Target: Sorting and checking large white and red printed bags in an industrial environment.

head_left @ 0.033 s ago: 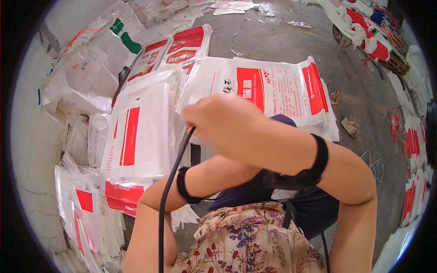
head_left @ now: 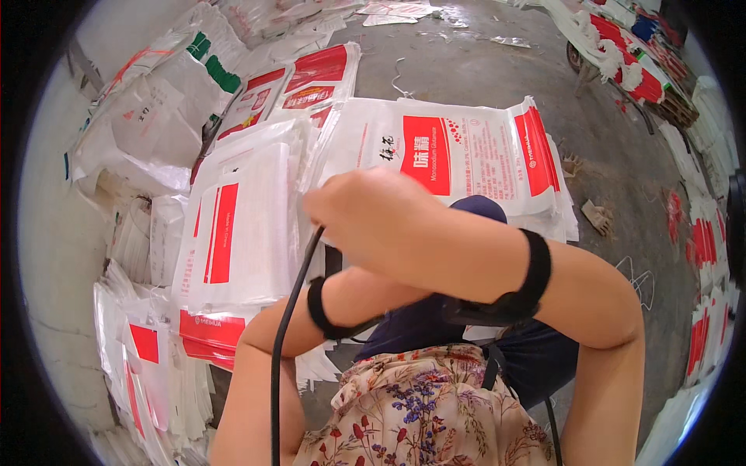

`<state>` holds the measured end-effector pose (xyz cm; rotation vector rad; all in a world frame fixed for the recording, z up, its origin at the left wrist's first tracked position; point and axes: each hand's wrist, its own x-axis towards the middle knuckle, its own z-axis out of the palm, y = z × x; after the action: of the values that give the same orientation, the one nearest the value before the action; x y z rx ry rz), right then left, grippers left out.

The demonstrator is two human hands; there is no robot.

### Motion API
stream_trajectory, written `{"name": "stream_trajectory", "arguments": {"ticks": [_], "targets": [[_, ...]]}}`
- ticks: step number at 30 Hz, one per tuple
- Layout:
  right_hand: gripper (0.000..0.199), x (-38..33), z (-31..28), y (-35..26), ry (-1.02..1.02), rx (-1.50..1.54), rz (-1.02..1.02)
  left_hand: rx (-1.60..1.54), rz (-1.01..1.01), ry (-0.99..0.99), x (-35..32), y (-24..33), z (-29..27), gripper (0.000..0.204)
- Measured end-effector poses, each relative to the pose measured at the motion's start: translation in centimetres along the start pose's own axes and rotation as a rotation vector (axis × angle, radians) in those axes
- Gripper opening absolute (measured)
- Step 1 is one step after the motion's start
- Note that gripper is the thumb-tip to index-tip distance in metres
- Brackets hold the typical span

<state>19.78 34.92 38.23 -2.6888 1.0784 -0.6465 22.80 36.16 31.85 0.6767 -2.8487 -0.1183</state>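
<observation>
Right hand, closed on the black cable, crosses over left forearm; left hand hidden, state unclear. Best kept slack.

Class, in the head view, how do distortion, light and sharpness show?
Head view: curved black fisheye borders left and right; bluish glare at lower right; the right hand seems slightly soft, print on the white bag beyond it crisp.

From the wearer's head, the fisheye camera looks steeply down, close above the right hand, its view reaching across the floor.
</observation>
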Motion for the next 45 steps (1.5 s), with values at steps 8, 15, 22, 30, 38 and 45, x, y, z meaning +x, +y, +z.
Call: {"name": "stream_trajectory", "arguments": {"ticks": [8, 15, 22, 30, 38, 45], "targets": [[0.012, 4.1, 0.9, -1.0, -0.258, -0.202, -0.032, 0.140, -0.028, -0.118, 6.3, -6.3, 0.4, 0.018], [0.020, 4.3, -1.0, 4.1, -0.380, -0.227, -0.066, 0.231, 0.014, -0.206, 18.3, -4.6, 5.3, 0.018], [0.029, 2.8, -2.1, 4.7, -0.363, -0.160, -0.323, 0.350, 0.073, -0.299, 16.9, -4.2, 8.0, 0.019], [0.018, 3.9, 1.0, -10.2, -0.417, 0.553, -0.286, 0.276, -0.111, -0.565, 18.1, -10.9, 6.4, 0.025], [0.027, -8.5, -2.2, -4.6, 0.057, 0.621, -0.642, -0.812, -0.548, -0.233, 9.6, -22.4, 7.4, 0.036], [0.020, -16.1, -2.3, 2.5, -0.057, 0.582, -0.110, -1.121, -1.037, 0.461, -2.5, -25.4, 7.4, 0.036]]}}
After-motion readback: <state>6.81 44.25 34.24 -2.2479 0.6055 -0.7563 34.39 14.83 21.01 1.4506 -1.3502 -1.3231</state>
